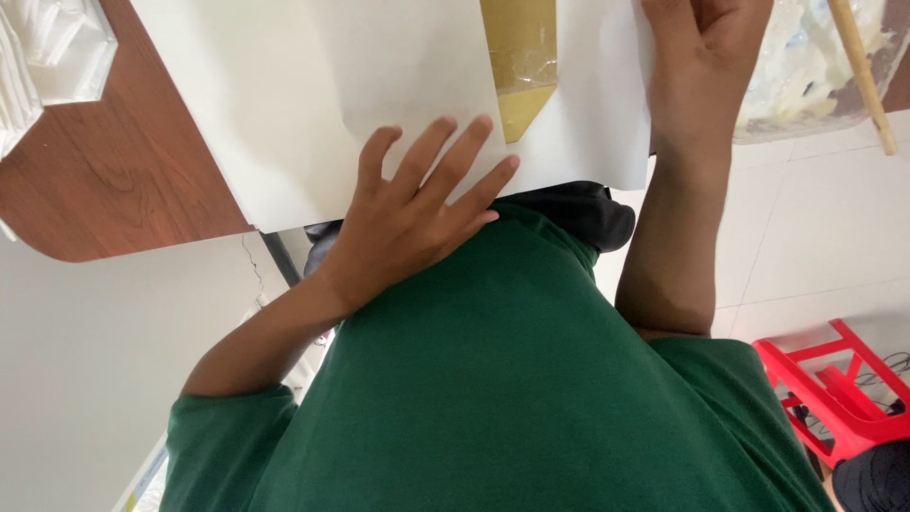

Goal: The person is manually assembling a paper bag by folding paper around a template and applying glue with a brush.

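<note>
My left hand (412, 213) lies flat with its fingers spread on the near edge of a large white paper sheet (313, 95) that hangs over the table edge. My right hand (706, 47) rests on a second white sheet (592, 114) at the top right. Its fingertips are cut off by the frame, so its grip is unclear. A yellow-brown flat piece (519, 66), like an envelope or card, shows in the gap between the two sheets. My green shirt (512, 379) fills the lower part of the view.
The brown wooden table (104, 190) has a rounded corner at the left, with a white folded item (47, 47) on it. A clear plastic bag of white material (806, 66) and a wooden stick (867, 76) are at the top right. A red plastic stool (834, 389) stands on the white tiled floor.
</note>
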